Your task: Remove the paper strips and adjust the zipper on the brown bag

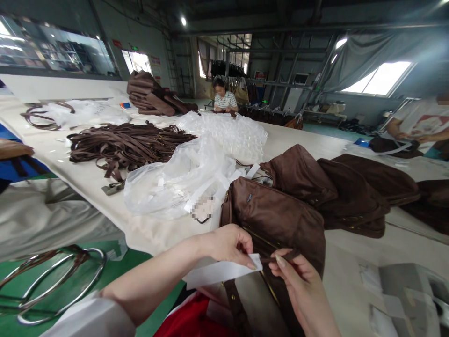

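Note:
My left hand [233, 247] pinches the end of a white strip [220, 274], which trails down to the left. Close by on the right, my right hand [293, 269] has its thumb and fingers closed on a thin brown strap [270, 260] that reaches toward the strip's end. Under and behind both hands lies a brown bag [277, 213] with a gold zipper. A brown strap with metal studs [235, 299] hangs down in front of it.
Plastic wrapping [182, 173], a pile of brown straps [122, 145] and more brown bags [354, 196] lie on the table [154, 234]. At right stands a grey object [403, 285]. People are at the far side, and a co-worker's hand [14, 149] shows at left.

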A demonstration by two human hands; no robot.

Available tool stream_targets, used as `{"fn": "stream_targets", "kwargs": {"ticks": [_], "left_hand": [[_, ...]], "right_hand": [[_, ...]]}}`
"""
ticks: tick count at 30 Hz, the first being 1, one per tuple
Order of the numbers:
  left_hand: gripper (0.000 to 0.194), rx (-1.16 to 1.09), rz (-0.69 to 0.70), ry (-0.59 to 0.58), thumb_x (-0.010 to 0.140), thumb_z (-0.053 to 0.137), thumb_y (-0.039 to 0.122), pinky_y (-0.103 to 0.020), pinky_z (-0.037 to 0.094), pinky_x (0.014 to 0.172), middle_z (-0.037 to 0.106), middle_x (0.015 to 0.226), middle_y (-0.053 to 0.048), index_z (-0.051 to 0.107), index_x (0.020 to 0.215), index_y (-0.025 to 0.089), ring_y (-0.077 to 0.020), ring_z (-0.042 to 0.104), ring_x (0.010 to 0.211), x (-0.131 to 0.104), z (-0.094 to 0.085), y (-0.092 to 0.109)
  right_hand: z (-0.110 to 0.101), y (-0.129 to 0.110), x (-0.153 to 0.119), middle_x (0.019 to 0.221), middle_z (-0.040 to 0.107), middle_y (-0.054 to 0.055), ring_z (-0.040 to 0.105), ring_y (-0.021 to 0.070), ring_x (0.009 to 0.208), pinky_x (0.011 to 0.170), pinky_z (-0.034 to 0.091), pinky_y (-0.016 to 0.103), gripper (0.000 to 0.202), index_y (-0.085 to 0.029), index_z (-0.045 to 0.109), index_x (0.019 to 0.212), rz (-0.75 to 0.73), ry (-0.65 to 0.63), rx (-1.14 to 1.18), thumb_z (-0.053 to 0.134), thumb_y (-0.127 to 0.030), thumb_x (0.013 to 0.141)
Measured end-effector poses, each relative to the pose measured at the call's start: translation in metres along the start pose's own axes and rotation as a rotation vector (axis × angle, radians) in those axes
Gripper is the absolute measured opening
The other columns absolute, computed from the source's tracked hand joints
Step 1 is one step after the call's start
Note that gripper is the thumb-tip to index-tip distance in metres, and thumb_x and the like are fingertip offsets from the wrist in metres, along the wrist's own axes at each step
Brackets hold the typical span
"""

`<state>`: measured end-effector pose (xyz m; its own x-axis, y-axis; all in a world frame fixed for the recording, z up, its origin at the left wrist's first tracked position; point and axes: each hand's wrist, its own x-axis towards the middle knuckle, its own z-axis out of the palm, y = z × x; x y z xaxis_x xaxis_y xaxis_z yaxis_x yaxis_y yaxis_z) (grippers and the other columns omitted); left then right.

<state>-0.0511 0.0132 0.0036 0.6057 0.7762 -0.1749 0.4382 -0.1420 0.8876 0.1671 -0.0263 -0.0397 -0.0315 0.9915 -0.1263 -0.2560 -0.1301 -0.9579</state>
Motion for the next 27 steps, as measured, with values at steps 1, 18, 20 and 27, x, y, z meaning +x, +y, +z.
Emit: {"fn": "stream_targets", "kwargs": {"ticks": [1, 18, 20, 27], "left_hand": [[0.037, 0.015, 0.004, 0.004, 0.064, 0.077, 0.047, -0.017, 0.034, 0.051, 0.058, 0.06, 0.004, 0.069, 0.075, 0.013, -0.0066, 0.047, 0.055, 0.002, 0.001, 0.001], [0.036, 0.177, -0.059, -0.035, 0.069, 0.072, 0.05, -0.016, 0.032, 0.049, 0.058, 0.06, 0.004, 0.071, 0.077, 0.014, -0.0072, 0.046, 0.056, 0.006, 0.008, 0.005], [0.038, 0.152, -0.054, -0.042, 0.069, 0.072, 0.051, -0.015, 0.032, 0.049, 0.058, 0.059, 0.004, 0.071, 0.076, 0.014, -0.0071, 0.046, 0.055, 0.006, 0.008, 0.004], [0.042, 0.081, -0.019, -0.103, 0.069, 0.071, 0.055, -0.016, 0.031, 0.048, 0.055, 0.059, 0.004, 0.071, 0.076, 0.014, -0.0061, 0.04, 0.052, 0.005, 0.007, 0.002]], "right_hand": [[0.0, 0.002, 0.001, 0.082, 0.07, 0.004, 0.064, 0.0158, 0.07, 0.064, 0.054, 0.026, 0.028, -0.02, 0.071, 0.083, 0.006, -0.006, -0.007, 0.081, -0.039, 0.064], [-0.005, 0.005, 0.002, 0.077, 0.071, 0.004, 0.064, 0.0175, 0.068, 0.063, 0.054, 0.027, 0.035, -0.018, 0.071, 0.087, -0.018, 0.084, -0.178, 0.078, -0.044, 0.065], [-0.006, 0.006, 0.001, 0.077, 0.071, 0.005, 0.064, 0.018, 0.069, 0.065, 0.054, 0.028, 0.035, -0.018, 0.07, 0.088, -0.025, 0.083, -0.181, 0.078, -0.044, 0.065], [-0.013, 0.011, 0.003, 0.08, 0.071, 0.005, 0.065, 0.0187, 0.07, 0.063, 0.053, 0.027, 0.036, -0.019, 0.072, 0.088, -0.051, 0.112, -0.122, 0.081, -0.042, 0.062]]}}
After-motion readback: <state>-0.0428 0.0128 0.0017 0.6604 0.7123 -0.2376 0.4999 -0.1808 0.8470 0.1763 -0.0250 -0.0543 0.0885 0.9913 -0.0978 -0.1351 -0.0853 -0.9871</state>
